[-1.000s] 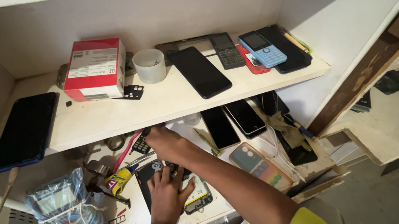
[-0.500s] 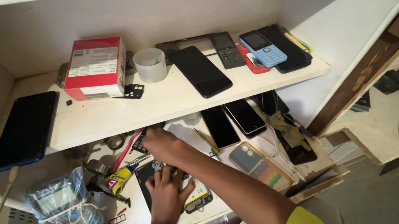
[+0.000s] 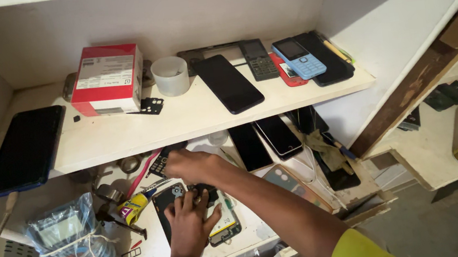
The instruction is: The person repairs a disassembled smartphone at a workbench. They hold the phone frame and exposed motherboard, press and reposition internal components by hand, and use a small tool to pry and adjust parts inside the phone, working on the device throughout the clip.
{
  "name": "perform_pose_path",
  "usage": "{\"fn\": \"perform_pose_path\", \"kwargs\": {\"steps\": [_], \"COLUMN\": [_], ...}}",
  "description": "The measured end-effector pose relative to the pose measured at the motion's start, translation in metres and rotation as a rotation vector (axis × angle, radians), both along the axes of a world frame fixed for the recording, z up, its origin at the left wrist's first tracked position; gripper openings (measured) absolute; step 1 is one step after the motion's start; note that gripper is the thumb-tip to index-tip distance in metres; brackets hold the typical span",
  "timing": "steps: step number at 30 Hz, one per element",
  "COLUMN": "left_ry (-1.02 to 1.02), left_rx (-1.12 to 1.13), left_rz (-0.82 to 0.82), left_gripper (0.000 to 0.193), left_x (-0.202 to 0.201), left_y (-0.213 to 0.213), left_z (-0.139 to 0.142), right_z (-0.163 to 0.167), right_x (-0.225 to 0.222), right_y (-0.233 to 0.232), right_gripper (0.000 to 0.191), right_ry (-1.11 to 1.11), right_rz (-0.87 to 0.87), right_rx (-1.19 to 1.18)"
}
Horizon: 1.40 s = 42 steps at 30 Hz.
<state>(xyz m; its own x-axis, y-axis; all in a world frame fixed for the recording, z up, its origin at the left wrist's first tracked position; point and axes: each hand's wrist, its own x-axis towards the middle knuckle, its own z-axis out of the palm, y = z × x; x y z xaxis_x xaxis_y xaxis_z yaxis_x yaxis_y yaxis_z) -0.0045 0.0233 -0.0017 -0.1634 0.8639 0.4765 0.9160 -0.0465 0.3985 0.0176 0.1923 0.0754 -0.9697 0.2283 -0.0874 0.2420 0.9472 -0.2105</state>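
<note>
On the lower work surface lies an opened black phone [image 3: 163, 204], its back facing up, beside a phone body with a yellowish battery [image 3: 225, 226]. My left hand [image 3: 189, 229] lies flat over both, fingers spread, with the fingertips on a small black part [image 3: 208, 191]. My right hand [image 3: 188, 164] reaches in under the shelf with curled fingers, beside a small keypad phone [image 3: 160, 164]. What its fingers hold, if anything, is hidden. The right arm has a yellow sleeve [image 3: 361, 250].
A white shelf [image 3: 183, 122] above carries a red box [image 3: 107, 79], a white cup [image 3: 170, 75], a tablet [image 3: 26, 150] and several phones [image 3: 229, 83]. Below are a glue tube [image 3: 132, 206], a bagged meter [image 3: 71, 247] and more phones [image 3: 267, 140].
Both hands stay in nearly the same place. My right hand has shifted slightly to the left under the shelf.
</note>
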Motion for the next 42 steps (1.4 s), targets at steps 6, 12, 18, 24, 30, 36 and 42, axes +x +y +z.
{"fn": "perform_pose_path", "kwargs": {"steps": [6, 12, 18, 24, 30, 36, 42], "left_ry": [0.01, 0.044, 0.036, 0.051, 0.057, 0.039, 0.062], "left_rx": [-0.053, -0.036, -0.018, 0.013, 0.032, 0.052, 0.054], "left_rz": [0.021, 0.035, 0.025, 0.007, 0.0, 0.013, -0.012], "left_gripper": [0.053, 0.052, 0.054, 0.052, 0.037, 0.036, 0.039], "left_x": [-0.001, -0.001, -0.001, -0.002, -0.001, 0.002, 0.003], "left_y": [0.001, 0.002, 0.001, 0.0, -0.001, -0.002, -0.001], "left_z": [-0.001, -0.004, -0.004, -0.004, -0.001, 0.003, 0.002], "right_z": [0.006, 0.015, 0.019, 0.011, 0.011, -0.003, -0.024], "right_x": [0.005, 0.014, 0.024, 0.029, 0.071, 0.124, 0.144], "right_y": [-0.003, -0.013, -0.012, 0.0, 0.018, -0.006, -0.049], "right_gripper": [0.016, 0.02, 0.021, 0.013, 0.018, 0.011, 0.014], "right_ry": [-0.014, 0.051, 0.021, 0.304, 0.541, 0.662, 0.8], "right_rz": [-0.132, -0.326, -0.405, -0.227, -0.324, -0.491, -0.779], "right_rx": [-0.002, -0.046, -0.193, -0.02, -0.118, -0.235, -0.513]}}
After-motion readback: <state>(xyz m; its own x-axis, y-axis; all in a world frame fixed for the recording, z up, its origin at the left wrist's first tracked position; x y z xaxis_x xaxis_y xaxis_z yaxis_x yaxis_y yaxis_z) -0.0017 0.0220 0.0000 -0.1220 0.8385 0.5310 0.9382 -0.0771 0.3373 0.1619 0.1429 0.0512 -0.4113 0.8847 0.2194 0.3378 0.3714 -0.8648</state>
